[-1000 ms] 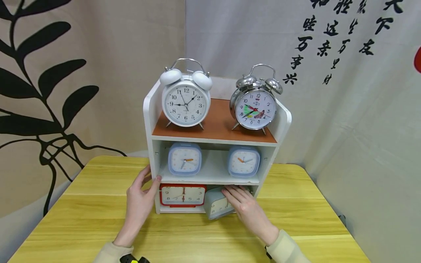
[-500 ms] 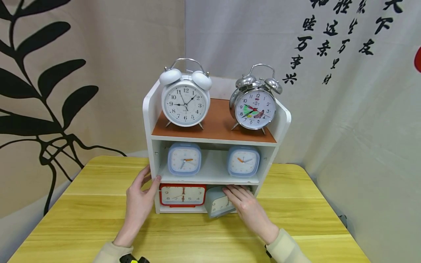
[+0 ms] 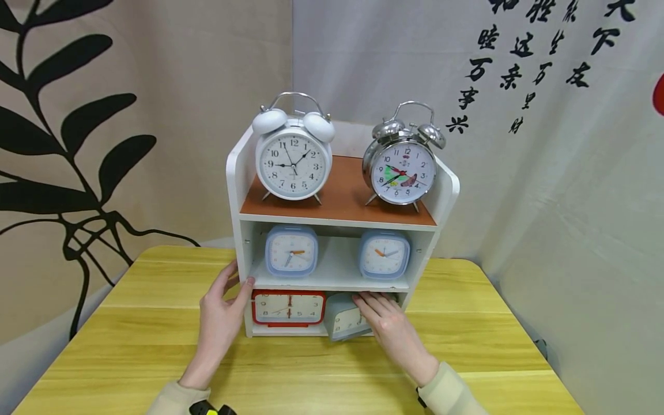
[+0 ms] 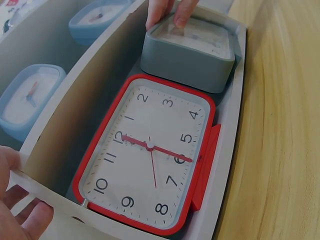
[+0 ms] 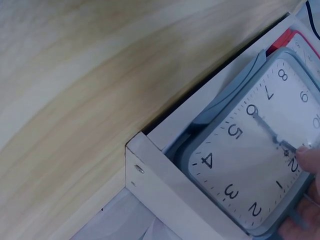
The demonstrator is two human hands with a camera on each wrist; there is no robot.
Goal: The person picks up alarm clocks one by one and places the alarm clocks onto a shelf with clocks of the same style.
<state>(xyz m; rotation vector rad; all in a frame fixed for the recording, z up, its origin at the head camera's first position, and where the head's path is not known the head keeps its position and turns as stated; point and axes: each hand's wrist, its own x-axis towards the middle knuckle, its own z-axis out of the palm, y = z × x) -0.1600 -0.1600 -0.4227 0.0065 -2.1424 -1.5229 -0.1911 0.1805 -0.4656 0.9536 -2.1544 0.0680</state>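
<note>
My right hand (image 3: 391, 325) holds the top of a grey-framed desk clock (image 5: 240, 145), with a digit on its white face in the right wrist view. The clock stands askew in the right half of the bottom compartment, its left front corner nearest me. Beside it a red-framed clock (image 4: 145, 150) faces outward on the left. My left hand (image 3: 220, 317) grips the left side of the white shelf (image 3: 332, 287), thumb at the front edge. In the left wrist view its other fingers (image 4: 37, 217) are curled against the outside of that panel.
Two pale blue clocks, one left (image 3: 291, 251) and one right (image 3: 384, 255), sit on the middle shelf. A white twin-bell alarm clock (image 3: 293, 161) and a silver one (image 3: 402, 167) stand on the brown top. All rests on a wooden table (image 3: 129, 346) before printed cloth.
The grey clock has slid slightly inward and to the right under my right hand. My left hand has kept its place on the shelf's side.
</note>
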